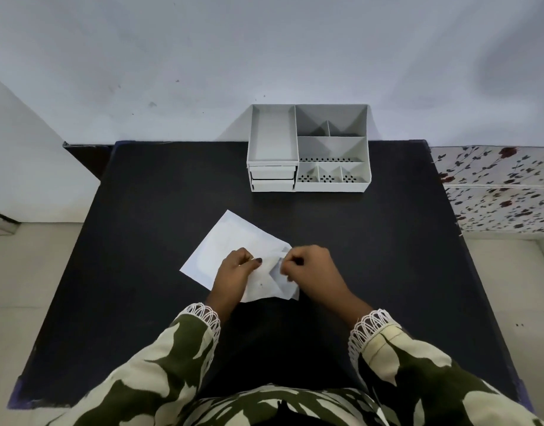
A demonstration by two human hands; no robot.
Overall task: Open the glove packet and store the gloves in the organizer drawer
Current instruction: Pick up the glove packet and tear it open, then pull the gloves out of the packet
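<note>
Packet (230,250) of thin white paper lies flat on the matte black table (141,210), near you and well short of the organizer (307,149) at the far edge. Your left hand (237,272) pins it down, fingers curled on the sheet; your right hand (310,265) is pinched narrow on a peeled flap at the near corner. Keep the left firm and pull the flap away slowly, low along the seam, so the paper peels rather than rips. The organizer looks like rigid grey plastic, with perforated compartments and two shut drawers (273,179) at its left front; gloves are not yet visible
</note>
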